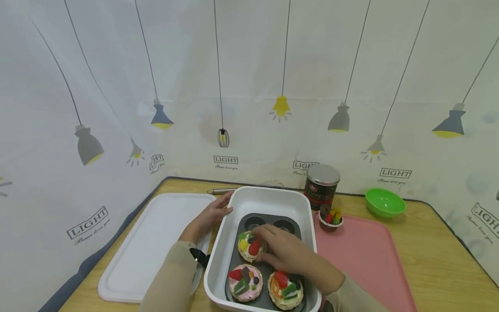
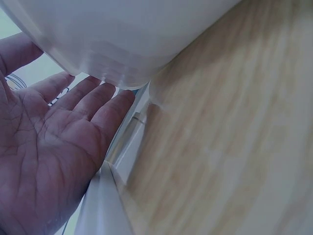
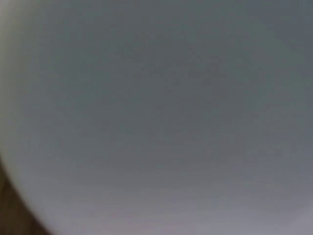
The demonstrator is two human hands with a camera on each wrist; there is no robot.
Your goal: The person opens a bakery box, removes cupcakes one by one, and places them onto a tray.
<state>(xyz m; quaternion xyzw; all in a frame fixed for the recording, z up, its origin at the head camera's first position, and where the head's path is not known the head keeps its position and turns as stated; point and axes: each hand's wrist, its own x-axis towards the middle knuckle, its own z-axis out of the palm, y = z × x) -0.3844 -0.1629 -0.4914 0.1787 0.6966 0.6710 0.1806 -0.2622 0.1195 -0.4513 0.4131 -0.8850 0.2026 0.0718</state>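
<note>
White tub (image 1: 273, 203): stood at lower centre of the frame.
Right hand (image 1: 286, 251): pinched the fruit tart (image 1: 246, 247) at left of the muffin pan (image 1: 268, 219).
Left hand (image 1: 210, 215): relaxed fingers touched the tub's left side.

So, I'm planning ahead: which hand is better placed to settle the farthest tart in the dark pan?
Probably the right hand: it grips that tart inside the white tub, while the left hand touches the tub's outer side.

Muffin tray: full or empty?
Partly filled: two tarts sit on the muffin tray, the right grip holds a third tart, the far-left cup looks empty.
</note>
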